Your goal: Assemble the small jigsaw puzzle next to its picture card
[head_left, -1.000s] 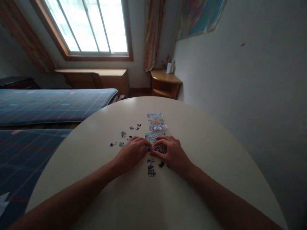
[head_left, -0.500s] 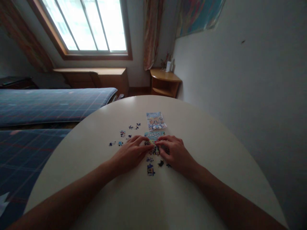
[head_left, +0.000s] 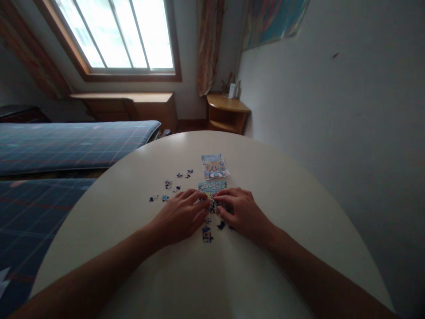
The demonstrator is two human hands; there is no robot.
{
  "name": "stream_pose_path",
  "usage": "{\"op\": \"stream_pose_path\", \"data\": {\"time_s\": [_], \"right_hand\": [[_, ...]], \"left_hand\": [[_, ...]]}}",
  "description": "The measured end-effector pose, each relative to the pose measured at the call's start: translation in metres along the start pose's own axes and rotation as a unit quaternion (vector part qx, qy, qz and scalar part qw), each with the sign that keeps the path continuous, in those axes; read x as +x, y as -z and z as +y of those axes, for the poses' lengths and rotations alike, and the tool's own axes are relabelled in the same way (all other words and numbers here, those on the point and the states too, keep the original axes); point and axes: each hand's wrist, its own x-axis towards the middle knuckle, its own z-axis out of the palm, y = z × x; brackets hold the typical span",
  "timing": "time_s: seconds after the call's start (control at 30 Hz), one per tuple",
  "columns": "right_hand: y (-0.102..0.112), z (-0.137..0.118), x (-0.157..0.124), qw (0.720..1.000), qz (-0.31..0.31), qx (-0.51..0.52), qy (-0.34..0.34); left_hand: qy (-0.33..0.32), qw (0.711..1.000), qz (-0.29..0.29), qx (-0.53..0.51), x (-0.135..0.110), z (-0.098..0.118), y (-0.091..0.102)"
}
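A partly joined jigsaw puzzle lies on the round white table. My left hand rests beside it on the left, fingers curled, the tips meeting the puzzle's lower part. My right hand lies over the puzzle's lower right, fingers bent and pressing down on the pieces. The fingertips of both hands nearly meet over the puzzle. A small joined blue cluster sits just below the hands. What is under the fingertips is hidden.
A printed picture card lies beyond the puzzle. Loose pieces are scattered to the left. A bed with blue checked cover stands left of the table, a wooden corner shelf behind it, a wall on the right.
Both hands have stayed on the puzzle; the fingers have shifted slightly and drawn closer together. The view has tilted a little.
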Motion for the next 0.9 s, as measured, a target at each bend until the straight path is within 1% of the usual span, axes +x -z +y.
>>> {"op": "stream_pose_path", "data": {"time_s": [0.13, 0.33, 0.43, 0.53, 0.73, 0.9], "right_hand": [[-0.0006, 0.0005, -0.0003, 1.000, 0.005, -0.003, 0.007], [-0.0015, 0.0013, -0.0006, 1.000, 0.005, -0.009, 0.010], [-0.0017, 0.0012, -0.0003, 1.000, 0.004, -0.010, 0.010], [-0.0022, 0.0014, -0.0001, 1.000, 0.003, -0.011, 0.009], [-0.0018, 0.0011, -0.0010, 1.000, 0.000, -0.011, 0.010], [-0.0007, 0.0004, -0.0014, 1.000, -0.004, -0.012, 0.012]], "left_hand": [[-0.026, 0.999, 0.019, -0.004, -0.0010, -0.0045, 0.0010], [-0.058, 0.998, -0.016, 0.017, -0.0017, -0.0050, 0.0017], [-0.057, 0.998, -0.022, 0.031, -0.0014, -0.0021, 0.0025], [-0.051, 0.998, -0.028, 0.020, -0.0012, -0.0011, 0.0025], [-0.051, 0.998, -0.030, -0.015, -0.0018, -0.0087, 0.0022], [-0.047, 0.998, -0.049, -0.011, -0.0023, -0.0099, 0.0070]]}}
